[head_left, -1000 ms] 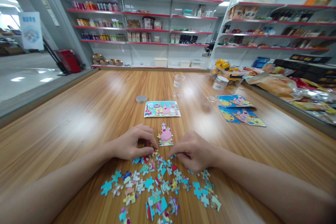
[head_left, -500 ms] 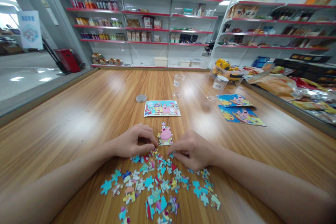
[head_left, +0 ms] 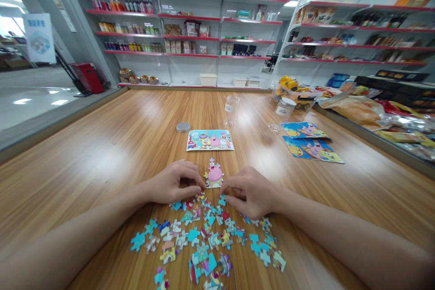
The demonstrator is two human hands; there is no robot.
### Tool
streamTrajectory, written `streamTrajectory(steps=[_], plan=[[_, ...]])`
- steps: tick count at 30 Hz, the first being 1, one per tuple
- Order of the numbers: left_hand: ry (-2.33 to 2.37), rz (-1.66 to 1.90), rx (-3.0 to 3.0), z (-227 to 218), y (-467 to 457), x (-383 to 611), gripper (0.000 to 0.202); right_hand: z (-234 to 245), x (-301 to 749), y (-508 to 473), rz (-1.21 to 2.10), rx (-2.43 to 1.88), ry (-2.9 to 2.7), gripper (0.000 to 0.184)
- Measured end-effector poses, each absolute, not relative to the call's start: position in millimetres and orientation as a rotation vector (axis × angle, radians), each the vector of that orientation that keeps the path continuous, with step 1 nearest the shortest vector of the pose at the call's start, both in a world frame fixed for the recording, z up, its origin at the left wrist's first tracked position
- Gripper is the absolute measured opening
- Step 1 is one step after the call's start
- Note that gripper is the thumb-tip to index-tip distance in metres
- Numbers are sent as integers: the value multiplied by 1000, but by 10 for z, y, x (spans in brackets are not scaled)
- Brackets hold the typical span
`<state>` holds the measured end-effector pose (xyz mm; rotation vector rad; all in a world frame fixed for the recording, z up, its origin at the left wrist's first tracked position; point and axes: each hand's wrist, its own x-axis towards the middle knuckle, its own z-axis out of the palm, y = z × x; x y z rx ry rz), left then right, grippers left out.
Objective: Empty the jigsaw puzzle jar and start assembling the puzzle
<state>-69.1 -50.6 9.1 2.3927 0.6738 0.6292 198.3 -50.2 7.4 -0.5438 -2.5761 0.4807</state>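
Observation:
A small joined section of jigsaw puzzle (head_left: 215, 175) with a pink starfish figure lies between my hands. My left hand (head_left: 175, 182) rests at its left, fingers curled, thumb and index tips close together by the section's lower left edge; anything between them is hidden. On the other side, my right hand (head_left: 249, 192) is bent over the table with index finger and thumb at a light-blue puzzle piece (head_left: 222, 200), just below the section's lower right corner. Many loose puzzle pieces (head_left: 193, 235) are scattered toward me. Beyond the section lies the picture card (head_left: 210, 141) with cartoon figures.
A round metal lid (head_left: 183, 127) and an open clear jar (head_left: 230, 112) stand farther back. To the right are a lidded jar (head_left: 282, 112), two blue picture sheets (head_left: 314, 150) and a bin of yellow toy vehicles (head_left: 295, 93). Packaged goods (head_left: 370, 113) line the right edge.
My right hand has shifted slightly right, and its fingertips have changed position, showing more of the light-blue piece. My left hand is almost still.

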Motion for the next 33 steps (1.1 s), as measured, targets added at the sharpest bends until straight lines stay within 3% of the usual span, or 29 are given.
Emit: streamTrajectory(steps=[15,21,33], plan=[[532,803,2687,99,-638,-600,17,55,1987,-493,451,-545,-2617,22],[449,566,2854,132,-787,-452,28,67,1974,-499,484,-587,-2637,22],[458,545,2811,118,-777,-498,24,72,1965,-509,491,-579,-2625,11]])
